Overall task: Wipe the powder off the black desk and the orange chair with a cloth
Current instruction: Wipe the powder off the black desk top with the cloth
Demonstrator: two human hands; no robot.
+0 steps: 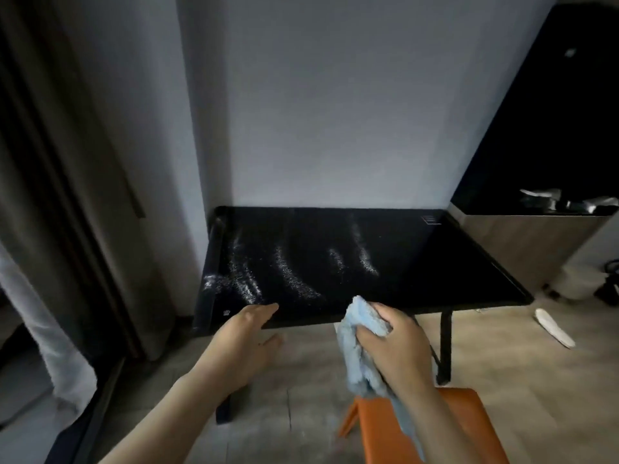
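The black desk (418, 262) stands against the wall, with streaks of white powder (288, 272) across its left and middle parts. My right hand (395, 346) grips a bunched light blue cloth (358, 333) just at the desk's front edge, and the cloth's tail hangs down. My left hand (244, 343) reaches forward with straight fingers, its fingertips at the front edge near the powder. The orange chair (462, 426) sits at the bottom right, partly hidden by my right forearm and the cloth.
Dark curtains (77, 195) hang at the left. A tall black cabinet over a wooden unit (536, 242) stands right of the desk. A white object (554, 328) lies on the tiled floor at the right, near a white bin and cables.
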